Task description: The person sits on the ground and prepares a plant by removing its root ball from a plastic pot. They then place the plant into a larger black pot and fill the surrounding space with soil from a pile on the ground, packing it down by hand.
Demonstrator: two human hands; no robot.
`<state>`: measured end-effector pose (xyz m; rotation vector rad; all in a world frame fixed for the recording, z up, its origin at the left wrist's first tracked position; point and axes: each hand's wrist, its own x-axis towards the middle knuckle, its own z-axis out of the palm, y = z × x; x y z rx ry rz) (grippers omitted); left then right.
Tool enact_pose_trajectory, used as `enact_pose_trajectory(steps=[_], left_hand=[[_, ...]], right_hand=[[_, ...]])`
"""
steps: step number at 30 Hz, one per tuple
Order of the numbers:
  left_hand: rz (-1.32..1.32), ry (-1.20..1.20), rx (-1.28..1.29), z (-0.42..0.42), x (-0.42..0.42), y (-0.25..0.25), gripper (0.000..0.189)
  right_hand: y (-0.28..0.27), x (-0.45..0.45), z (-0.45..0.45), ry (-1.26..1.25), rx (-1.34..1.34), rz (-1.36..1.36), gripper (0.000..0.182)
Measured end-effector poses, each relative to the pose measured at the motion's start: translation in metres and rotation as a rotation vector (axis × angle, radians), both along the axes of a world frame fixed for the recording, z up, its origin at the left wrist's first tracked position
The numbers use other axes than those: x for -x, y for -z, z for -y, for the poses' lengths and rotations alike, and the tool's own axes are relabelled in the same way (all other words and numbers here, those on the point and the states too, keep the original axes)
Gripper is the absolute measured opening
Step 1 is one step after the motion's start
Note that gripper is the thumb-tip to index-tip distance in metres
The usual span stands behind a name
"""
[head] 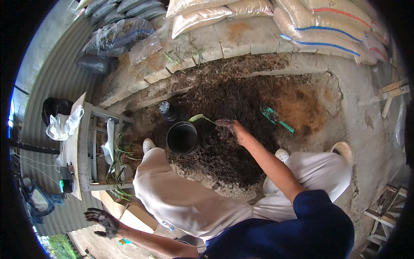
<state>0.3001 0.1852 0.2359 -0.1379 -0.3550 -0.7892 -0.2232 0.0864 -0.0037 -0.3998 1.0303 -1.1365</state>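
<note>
My right hand point(230, 129), dark with soil, is low over a heap of black potting soil point(233, 155). Its fingers are at the end of a pale green curved tool point(198, 117), seemingly a soil scoop, partly hidden by dark soil. Just left of that tool stands a black plastic plant pot point(182, 138), its mouth facing up and its inside dark. My left hand point(104, 222), blackened too, is held out at the lower left with fingers spread and nothing in it. Cardboard boxes point(137, 217) and uprooted plants point(119, 158) are near it.
Behind the pot sits another black pot point(165, 107), upside down. A teal trowel point(276, 119) lies by brown fibre point(302, 108). A wooden table point(81, 145) stands left. Filled sacks point(323, 35) are stacked on concrete blocks point(207, 45) at the back.
</note>
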Motion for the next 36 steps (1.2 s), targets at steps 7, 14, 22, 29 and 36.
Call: enact_pose_trajectory(steps=[7, 14, 22, 29, 36], left_hand=[[-0.544, 1.007, -0.082, 0.04, 0.229, 0.007, 0.046], [-0.345, 0.979, -0.749, 0.113, 0.342, 0.241, 0.065], [-0.266, 1.003, -0.935, 0.07, 0.324, 0.31, 0.07], [-0.113, 0.99, -0.93, 0.078, 0.315, 0.29, 0.06], [-0.362, 0.958, -0.823, 0.075, 0.313, 0.354, 0.05]], right_hand=[[0.072, 0.016, 0.026, 0.141, -0.118, 0.099, 0.03], [0.023, 0.016, 0.02, 0.158, -0.048, 0.205, 0.029], [-0.081, -0.023, 0.04, 0.096, 0.273, -0.004, 0.027], [-0.101, -0.093, 0.037, -0.003, 0.446, -0.094, 0.035], [-0.012, -0.133, -0.022, -0.063, 0.187, -0.279, 0.025]])
